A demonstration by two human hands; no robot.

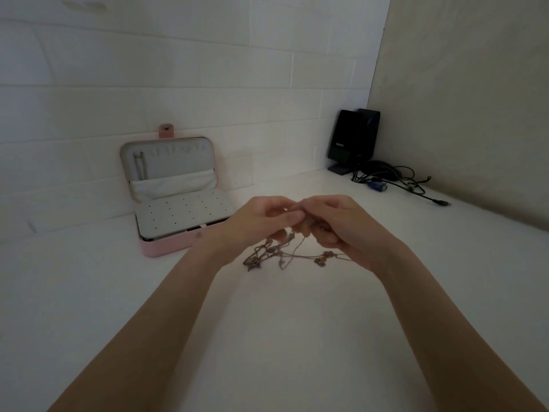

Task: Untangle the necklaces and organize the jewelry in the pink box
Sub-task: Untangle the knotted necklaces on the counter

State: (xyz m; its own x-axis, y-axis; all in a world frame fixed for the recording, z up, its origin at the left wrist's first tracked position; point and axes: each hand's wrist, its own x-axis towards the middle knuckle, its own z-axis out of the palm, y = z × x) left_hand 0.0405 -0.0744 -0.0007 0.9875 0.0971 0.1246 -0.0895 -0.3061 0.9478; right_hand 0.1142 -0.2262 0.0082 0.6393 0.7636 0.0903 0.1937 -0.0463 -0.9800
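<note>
Left hand [261, 221], right hand [329, 224] pinch tangled necklaces [282, 254] above table [267, 337] — pink box [166, 248] open behind.

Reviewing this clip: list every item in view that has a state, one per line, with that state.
pink box: open, lid propped against the wall
chain in lid: hanging from a hook
perforated panel: lying flat over the base, no jewelry visible on it
necklaces: tangled, partly lifted, the rest on the table
left hand: pinching the chains
right hand: pinching the chains
speakers: upright, cables loose beside them
</note>
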